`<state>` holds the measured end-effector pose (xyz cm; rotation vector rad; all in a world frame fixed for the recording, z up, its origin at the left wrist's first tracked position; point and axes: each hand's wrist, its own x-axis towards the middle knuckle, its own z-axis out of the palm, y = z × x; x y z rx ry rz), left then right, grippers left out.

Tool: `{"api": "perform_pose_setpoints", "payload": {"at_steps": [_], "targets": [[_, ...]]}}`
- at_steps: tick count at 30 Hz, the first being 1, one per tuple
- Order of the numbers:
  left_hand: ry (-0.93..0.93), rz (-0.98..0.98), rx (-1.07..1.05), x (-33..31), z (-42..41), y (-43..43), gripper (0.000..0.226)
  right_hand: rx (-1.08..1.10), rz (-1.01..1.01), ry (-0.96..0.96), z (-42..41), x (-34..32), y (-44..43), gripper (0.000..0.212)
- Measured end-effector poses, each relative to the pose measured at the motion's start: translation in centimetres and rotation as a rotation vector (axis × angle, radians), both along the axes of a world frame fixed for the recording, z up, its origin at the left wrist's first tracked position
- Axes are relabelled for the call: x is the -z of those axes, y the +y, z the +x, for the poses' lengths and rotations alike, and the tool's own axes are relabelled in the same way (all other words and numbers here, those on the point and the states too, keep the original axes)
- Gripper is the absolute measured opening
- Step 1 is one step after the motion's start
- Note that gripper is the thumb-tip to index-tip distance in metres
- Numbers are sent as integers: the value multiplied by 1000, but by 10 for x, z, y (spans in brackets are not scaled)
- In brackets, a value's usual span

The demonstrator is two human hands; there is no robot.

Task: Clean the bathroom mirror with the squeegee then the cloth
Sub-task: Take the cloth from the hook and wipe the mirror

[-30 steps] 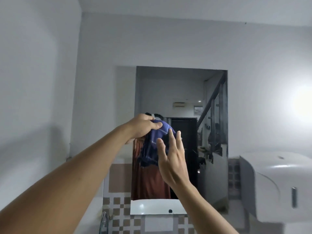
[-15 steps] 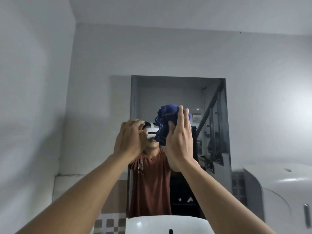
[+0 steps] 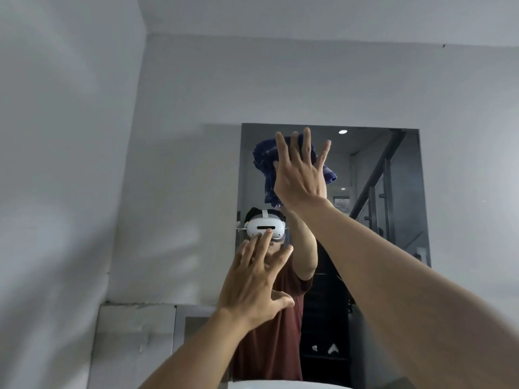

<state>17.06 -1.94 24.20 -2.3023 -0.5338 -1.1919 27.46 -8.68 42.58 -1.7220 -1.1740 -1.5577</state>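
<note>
Much of the blue cloth [image 3: 268, 175] is hidden behind the right hand [image 3: 299, 175]. Only its bunched edges stick out on the left of the hand, a bit on the right, and a loose end hangs down below the palm. The bottom of the mirror [image 3: 393, 197] is cut off by the two arms, and the white sink [image 3: 280, 385] under the mirror shows only as a thin curved strip at the very bottom. No squeegee can be seen anywhere.

The right hand is flat, with its fingers spread wide, and it presses the cloth against the mirror near the mirror's top edge, toward the mirror's left side. It is pushing on the cloth, not gripping it.

The left hand [image 3: 252, 284] is lower down, in front of the mirror's left edge. Its fingers are spread and it holds nothing. Whether its fingertips touch the glass cannot be told. The two hands are well apart, one above the other.

In the mirror, a person in a dark red shirt [image 3: 276, 341] wears a white headset [image 3: 265, 228].
</note>
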Motion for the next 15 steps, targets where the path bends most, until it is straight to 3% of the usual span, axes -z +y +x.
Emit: {"api": "perform_pose_setpoints", "payload": {"at_steps": [15], "targets": [[-30,34,57,6,3,3,103,-24,-191,-224,-4,6,18,64]]}}
